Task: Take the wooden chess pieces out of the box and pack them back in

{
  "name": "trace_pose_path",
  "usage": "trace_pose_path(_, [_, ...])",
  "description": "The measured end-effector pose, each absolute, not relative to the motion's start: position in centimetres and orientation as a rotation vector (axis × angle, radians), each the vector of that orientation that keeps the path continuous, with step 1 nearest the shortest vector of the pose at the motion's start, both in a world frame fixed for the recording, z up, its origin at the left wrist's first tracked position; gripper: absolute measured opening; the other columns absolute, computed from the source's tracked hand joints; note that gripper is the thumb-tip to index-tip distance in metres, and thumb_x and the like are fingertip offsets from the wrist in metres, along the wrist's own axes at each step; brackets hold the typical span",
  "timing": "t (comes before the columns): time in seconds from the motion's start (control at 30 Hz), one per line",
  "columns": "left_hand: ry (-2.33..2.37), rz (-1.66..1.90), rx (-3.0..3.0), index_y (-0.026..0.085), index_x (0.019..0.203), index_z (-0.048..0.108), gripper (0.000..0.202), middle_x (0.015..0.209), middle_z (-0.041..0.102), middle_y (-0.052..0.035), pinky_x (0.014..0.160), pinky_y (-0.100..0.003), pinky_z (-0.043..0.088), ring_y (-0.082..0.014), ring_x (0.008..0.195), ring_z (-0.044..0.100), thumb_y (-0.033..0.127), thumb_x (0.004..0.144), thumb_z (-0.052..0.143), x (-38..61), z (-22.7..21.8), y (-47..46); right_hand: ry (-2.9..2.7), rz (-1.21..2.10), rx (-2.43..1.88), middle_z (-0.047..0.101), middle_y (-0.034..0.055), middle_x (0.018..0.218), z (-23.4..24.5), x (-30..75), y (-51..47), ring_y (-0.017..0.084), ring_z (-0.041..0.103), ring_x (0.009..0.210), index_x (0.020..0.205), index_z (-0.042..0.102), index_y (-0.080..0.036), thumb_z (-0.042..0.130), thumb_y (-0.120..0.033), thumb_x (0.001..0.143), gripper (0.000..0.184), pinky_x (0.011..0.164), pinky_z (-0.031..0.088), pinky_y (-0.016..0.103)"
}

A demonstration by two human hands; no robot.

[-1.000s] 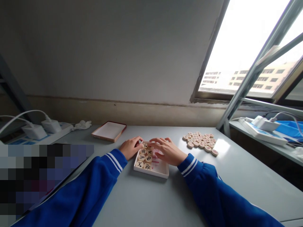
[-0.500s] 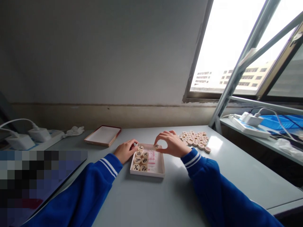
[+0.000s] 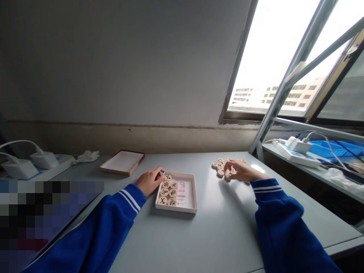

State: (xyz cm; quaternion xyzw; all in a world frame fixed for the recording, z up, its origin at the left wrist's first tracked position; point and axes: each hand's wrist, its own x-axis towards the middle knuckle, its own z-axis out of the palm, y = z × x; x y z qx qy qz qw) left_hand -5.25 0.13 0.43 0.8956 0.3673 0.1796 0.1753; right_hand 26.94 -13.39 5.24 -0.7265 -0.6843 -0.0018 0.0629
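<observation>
A shallow white box (image 3: 191, 209) sits on the table, with several round wooden Chinese chess pieces (image 3: 164, 192) with black characters in its left half. Its right half shows pink marks on the bottom. My left hand (image 3: 150, 181) grips the box's far left corner with curled fingers; some fingertips are hidden. My right hand (image 3: 240, 170) is over a heap of Chinese chess pieces (image 3: 220, 173) at the back right. Its thumb and fingers pinch down at a piece on the near side of the heap, and the hand covers part of the heap.
An upturned box lid (image 3: 123, 162) lies at the back left. Power strips with white plugs (image 3: 44, 160) stand at far left and on the right shelf, which also holds a blue tray (image 3: 330, 148). A pixelated flat area (image 3: 51, 220) covers the near left. A metal post (image 3: 267, 129) rises at the back right.
My right hand has moved right, from above the box, where it held a piece, to the heap. The pieces in the box look unchanged. My left hand has stayed at the box corner.
</observation>
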Motion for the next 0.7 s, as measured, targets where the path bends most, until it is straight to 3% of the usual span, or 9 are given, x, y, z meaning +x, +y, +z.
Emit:
trace_pose_path(0.13, [1.048,0.511,2.539,0.019,0.093,0.052,0.028,0.079,0.059,-0.0024,0.059,-0.024,0.037,-0.0154,0.067,0.054,0.034,0.079,0.033,-5.2,0.4,0.1,-2.158,0.158,-1.810,0.057,0.0037,0.078,5.1,23.5,-12.6,0.015,0.052,0.069,0.081,0.058,-0.019,0.055,-0.024,0.071,0.011,0.062,0.043,0.028])
trace_pose_path(0.27, [1.059,0.529,2.565,0.020,0.092,0.052,0.026,0.079,0.060,-0.0019,0.062,-0.025,0.037,-0.0155,0.068,0.054,0.033,0.079,0.035,-5.2,0.3,0.2,-2.265,0.126,-1.482,0.055,0.0055,0.097,4.5,16.6,-11.9,0.015,0.050,0.086,0.097,0.055,-0.020,0.052,-0.023,0.077,0.021,0.075,0.041,0.030])
trace_pose_path(0.4, [1.056,0.553,2.563,0.020,0.091,0.053,0.024,0.081,0.061,-0.0019,0.064,-0.024,0.038,-0.0157,0.071,0.055,0.032,0.079,0.036,-5.2,0.2,0.1,-2.456,0.004,-1.466,0.054,0.0032,0.107,3.8,11.6,-11.8,0.018,0.047,0.096,0.107,0.052,-0.028,0.054,-0.025,0.076,0.031,0.078,0.035,0.033])
trace_pose_path(0.57, [1.041,0.562,2.564,0.020,0.090,0.052,0.024,0.082,0.061,-0.0021,0.064,-0.024,0.039,-0.0159,0.072,0.056,0.033,0.079,0.036,-5.2,0.2,0.2,-2.428,-0.155,-1.558,0.054,0.0034,0.112,3.4,10.7,-11.4,0.019,0.044,0.098,0.112,0.049,-0.028,0.054,-0.024,0.077,0.035,0.079,0.029,0.034])
trace_pose_path(0.7, [1.029,0.560,2.561,0.020,0.091,0.052,0.024,0.082,0.061,-0.0021,0.064,-0.024,0.039,-0.0157,0.072,0.055,0.033,0.079,0.036,-5.2,0.1,0.2,-2.363,-0.183,-1.612,0.059,0.0004,0.106,3.1,11.2,-10.7,0.018,0.045,0.097,0.101,0.056,-0.028,0.056,-0.021,0.076,0.026,0.081,0.024,0.037])
